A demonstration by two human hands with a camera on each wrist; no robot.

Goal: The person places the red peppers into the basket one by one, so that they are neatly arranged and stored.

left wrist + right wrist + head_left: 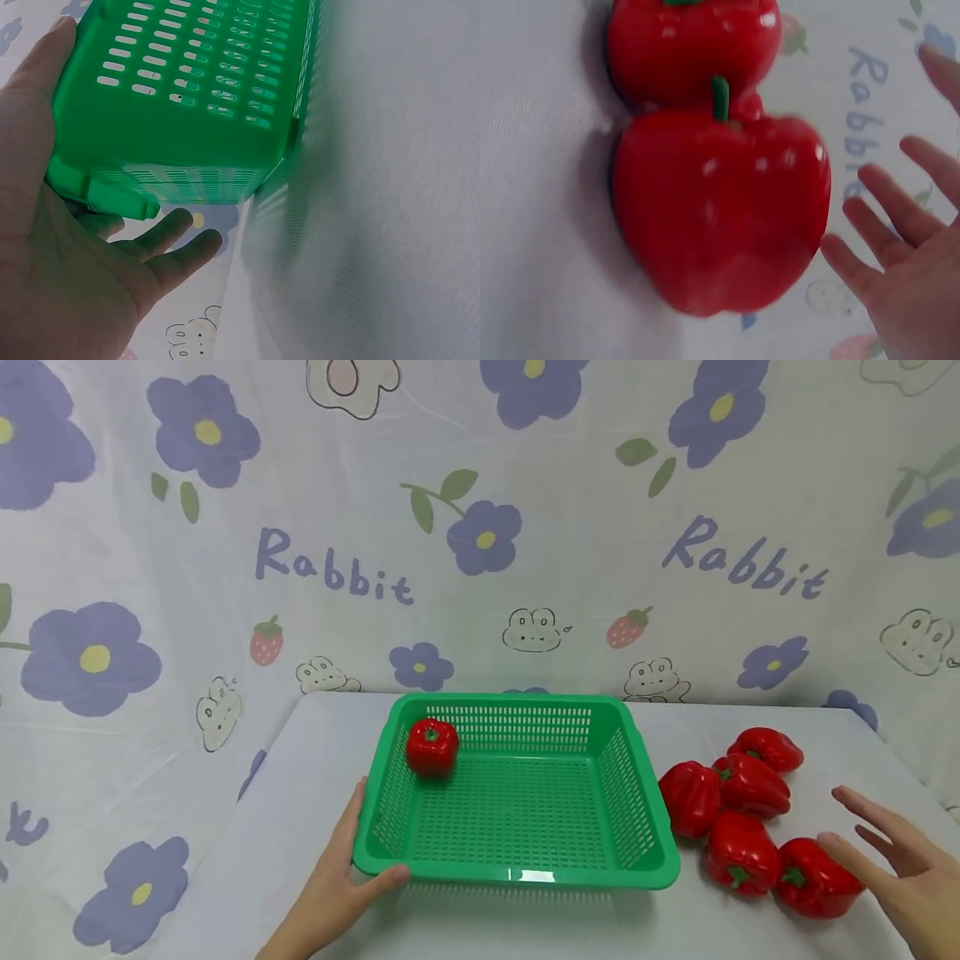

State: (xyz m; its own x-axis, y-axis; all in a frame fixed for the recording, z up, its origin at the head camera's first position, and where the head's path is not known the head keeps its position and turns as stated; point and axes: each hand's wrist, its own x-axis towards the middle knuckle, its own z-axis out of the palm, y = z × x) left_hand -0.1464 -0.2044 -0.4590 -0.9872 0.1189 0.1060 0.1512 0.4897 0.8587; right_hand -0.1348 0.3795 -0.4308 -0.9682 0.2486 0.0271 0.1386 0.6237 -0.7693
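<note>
A green plastic basket (517,877) with slotted walls stands on the white table. My left hand (333,881) holds its near left corner, the thumb at the front rim and the fingers along the left side. In the left wrist view some fingertips (202,246) stick out past the basket's rim. Inside, at the far left, sits a red bell pepper (432,750). My right hand (915,872), fingers spread, is beside the nearest right-hand bell pepper (821,881) and holds nothing. That pepper fills much of the right wrist view, its green stem upward.
Several more red bell peppers lie clustered right of the basket, among them one by its wall (692,799), one at the front (742,856) and one at the back (767,749). A printed cloth (570,568) hangs behind the table.
</note>
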